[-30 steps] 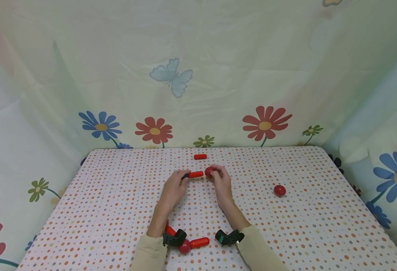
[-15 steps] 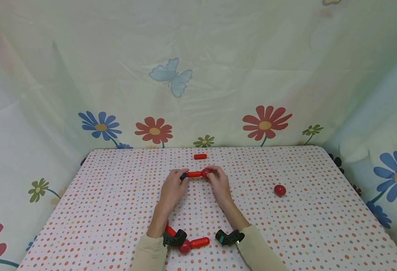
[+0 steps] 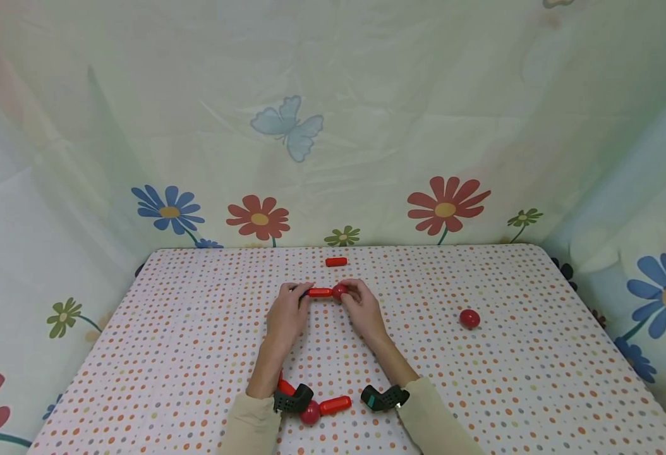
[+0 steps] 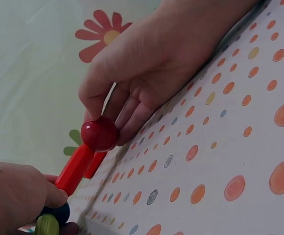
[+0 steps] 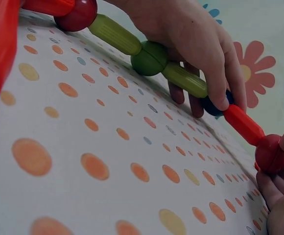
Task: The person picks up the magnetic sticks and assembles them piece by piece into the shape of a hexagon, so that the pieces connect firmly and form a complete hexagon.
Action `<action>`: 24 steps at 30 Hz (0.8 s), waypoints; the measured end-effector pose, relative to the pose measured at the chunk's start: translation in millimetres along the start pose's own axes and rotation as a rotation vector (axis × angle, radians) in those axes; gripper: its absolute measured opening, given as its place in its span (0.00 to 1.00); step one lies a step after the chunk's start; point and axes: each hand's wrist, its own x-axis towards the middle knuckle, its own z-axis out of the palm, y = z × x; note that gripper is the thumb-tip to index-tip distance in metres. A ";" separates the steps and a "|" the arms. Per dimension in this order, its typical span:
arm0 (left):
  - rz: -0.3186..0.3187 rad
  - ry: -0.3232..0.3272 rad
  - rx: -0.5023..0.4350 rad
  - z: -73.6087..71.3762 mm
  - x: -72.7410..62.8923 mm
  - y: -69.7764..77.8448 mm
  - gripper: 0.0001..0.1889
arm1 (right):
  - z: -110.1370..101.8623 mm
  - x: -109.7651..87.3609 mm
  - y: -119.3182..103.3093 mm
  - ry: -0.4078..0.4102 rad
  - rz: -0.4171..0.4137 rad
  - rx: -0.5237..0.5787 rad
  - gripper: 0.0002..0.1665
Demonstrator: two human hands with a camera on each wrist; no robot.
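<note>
My left hand [image 3: 286,316] pinches a dark blue ball [image 5: 214,105] in a chain of toy rods and balls. From that ball a short red rod [image 3: 320,292] points right. A red ball [image 4: 100,134] touches the rod's far end, pinched between the thumb and fingers of my right hand [image 3: 363,314]. On the blue ball's other side come a yellow-green rod [image 5: 185,79], a green ball [image 5: 150,58] and another yellow-green rod [image 5: 115,34]. These lie mostly under my left hand and arm in the head view.
A loose red rod [image 3: 336,261] lies near the back edge of the dotted table [image 3: 208,316]. Another red ball [image 3: 469,319] rests to the right. Near my left wrist, a red ball [image 3: 310,412] joins red rods [image 3: 335,405] at the chain's near end.
My right hand has moved left with the red ball, closing the gap to the red rod; ball and rod now touch. My left hand has shifted slightly left.
</note>
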 end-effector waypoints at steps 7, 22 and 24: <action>0.007 0.011 0.047 -1.4 -1.2 1.6 0.16 | 0.2 -0.9 -0.2 -0.016 -0.018 -0.039 0.18; 0.099 -0.084 0.231 -7.2 -5.8 0.2 0.20 | -0.2 -3.9 4.3 -0.166 -0.204 -0.239 0.18; 0.138 -0.100 0.245 -9.4 -6.1 2.0 0.19 | 0.0 -4.2 3.6 -0.168 -0.211 -0.244 0.18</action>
